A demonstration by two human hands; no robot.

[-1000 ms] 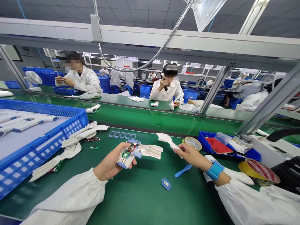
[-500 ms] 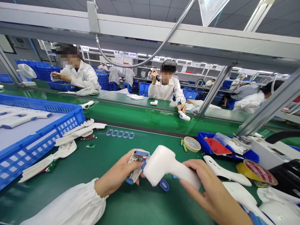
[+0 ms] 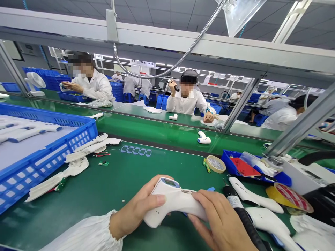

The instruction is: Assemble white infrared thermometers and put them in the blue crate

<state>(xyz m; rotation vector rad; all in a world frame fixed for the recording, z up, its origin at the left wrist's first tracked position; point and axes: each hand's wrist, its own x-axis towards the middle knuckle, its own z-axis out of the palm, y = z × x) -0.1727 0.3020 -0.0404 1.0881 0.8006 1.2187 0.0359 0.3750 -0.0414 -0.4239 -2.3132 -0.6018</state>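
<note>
A white infrared thermometer (image 3: 171, 200) with a small display in a blue-edged frame is held between both hands above the green table. My left hand (image 3: 140, 207) is closed round its head end, thumb pressed on the white side. My right hand (image 3: 218, 218) wraps the handle, fingers over its top and thumb below. A narrow gap with inner parts shows along the top of the handle. Close by my right hand lies a black electric screwdriver (image 3: 232, 200). A blue piece (image 3: 210, 189) shows just behind the handle.
Left, a blue crate (image 3: 81, 130) holds several thermometers, with white shell pieces (image 3: 75, 166) beside it. Right are a ring-shaped tray (image 3: 216, 164), a blue bin (image 3: 227, 157), yellow tape (image 3: 277, 193) and more shells (image 3: 269, 219). A thermometer (image 3: 203, 137) lies on the belt before a co-worker.
The white shell and the wired part, apart before, are now together in my hands. The screwdriver has come into view. The co-worker's hand has left a thermometer on the belt.
</note>
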